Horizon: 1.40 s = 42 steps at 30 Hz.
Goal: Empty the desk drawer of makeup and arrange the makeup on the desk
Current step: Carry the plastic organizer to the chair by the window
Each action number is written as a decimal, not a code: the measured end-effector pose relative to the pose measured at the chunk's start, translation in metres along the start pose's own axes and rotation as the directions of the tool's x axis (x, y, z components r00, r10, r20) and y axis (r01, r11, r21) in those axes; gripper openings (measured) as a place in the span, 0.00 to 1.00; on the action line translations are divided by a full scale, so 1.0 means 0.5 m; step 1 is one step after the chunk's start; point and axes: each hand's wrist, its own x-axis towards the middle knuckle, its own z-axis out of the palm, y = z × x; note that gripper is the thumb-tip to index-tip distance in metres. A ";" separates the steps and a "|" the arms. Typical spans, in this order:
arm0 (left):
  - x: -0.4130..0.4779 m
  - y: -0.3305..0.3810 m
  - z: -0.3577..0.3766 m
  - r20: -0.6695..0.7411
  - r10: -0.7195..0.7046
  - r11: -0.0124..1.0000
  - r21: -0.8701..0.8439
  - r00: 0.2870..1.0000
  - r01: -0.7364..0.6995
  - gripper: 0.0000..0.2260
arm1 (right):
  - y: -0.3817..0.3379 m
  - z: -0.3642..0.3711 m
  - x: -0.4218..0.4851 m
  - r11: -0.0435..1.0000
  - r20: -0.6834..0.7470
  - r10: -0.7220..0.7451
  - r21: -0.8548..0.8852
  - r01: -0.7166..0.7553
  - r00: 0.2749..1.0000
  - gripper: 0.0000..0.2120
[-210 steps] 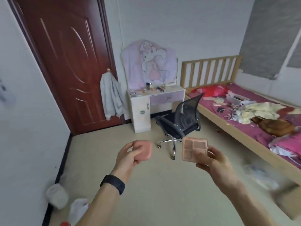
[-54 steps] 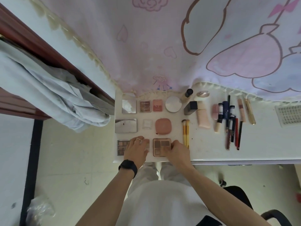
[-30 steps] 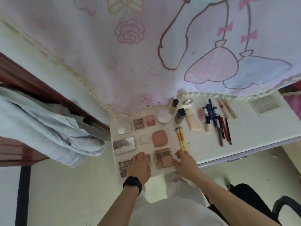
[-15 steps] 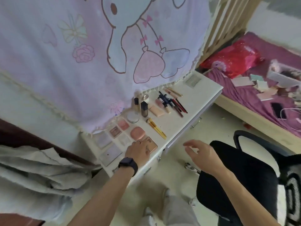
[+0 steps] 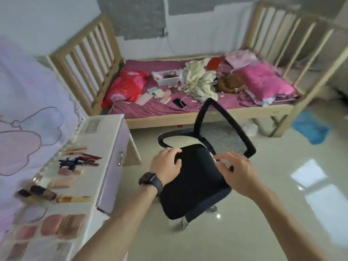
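L hand grips the black chair at the seat's rear-left edge: fingers curled over the rim, thumb flat on the cushion. A black watch is on that wrist. R hand is at the seat's rear-right corner, where the mesh backrest joins. Its fingers reach fwd, slightly bent, thumb under them. Too blurred to tell if it's holding anything or only touching.

The chair stands on the pale floor just right of the white desk, turned at an angle, backrest twd the bed.

All the makeup in view lies on the desk top in rows, along the pink cartoon cloth on the wall side. Far end: pencils side by side. Middle: tubes & dark-capped bottles, then two yellow-handled brushes. Near end: pink & brown compacts, blurred. The lilac drawer front w/ its metal handle faces the chair.

The bed has a wood rail, purple sheet, pillows, clothes & small clutter on it.
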 end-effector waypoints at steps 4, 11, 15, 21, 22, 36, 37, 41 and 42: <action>0.075 0.312 0.083 0.036 0.241 0.969 -0.058 0.970 -0.239 0.16 | 0.191 -0.227 -0.100 0.985 -0.184 0.166 -0.019 -0.173 0.969 0.09; 0.154 0.854 0.208 0.065 0.559 0.827 -0.118 0.827 -0.550 0.15 | 0.490 -0.562 -0.293 0.906 -0.422 0.382 -0.003 -0.422 0.822 0.11; 0.175 1.130 0.291 0.060 0.684 0.723 -0.186 0.727 -0.665 0.15 | 0.628 -0.709 -0.387 0.852 -0.544 0.456 0.040 -0.521 0.704 0.11; 0.218 1.492 0.440 0.116 0.813 0.574 -0.328 0.571 -0.750 0.15 | 0.821 -0.903 -0.486 0.782 -0.667 0.509 0.092 -0.617 0.545 0.10; 0.228 1.550 0.465 0.122 0.829 0.551 -0.348 0.546 -0.758 0.15 | 0.855 -0.938 -0.494 0.767 -0.682 0.513 0.092 -0.635 0.521 0.10; 0.473 2.228 0.742 0.239 0.942 0.328 -0.505 0.236 -0.798 0.13 | 1.287 -1.382 -0.472 0.593 -0.779 0.588 0.233 -0.771 0.217 0.11; 0.485 2.264 0.761 0.249 0.943 0.320 -0.502 0.221 -0.803 0.14 | 1.313 -1.405 -0.471 0.584 -0.782 0.589 0.237 -0.776 0.204 0.11; 0.533 2.415 0.846 0.263 0.949 0.285 -0.486 0.172 -0.826 0.14 | 1.434 -1.493 -0.470 0.557 -0.774 0.612 0.272 -0.785 0.165 0.10; 0.545 2.453 0.870 0.268 0.950 0.275 -0.480 0.160 -0.833 0.14 | 1.469 -1.515 -0.472 0.555 -0.775 0.612 0.277 -0.784 0.159 0.10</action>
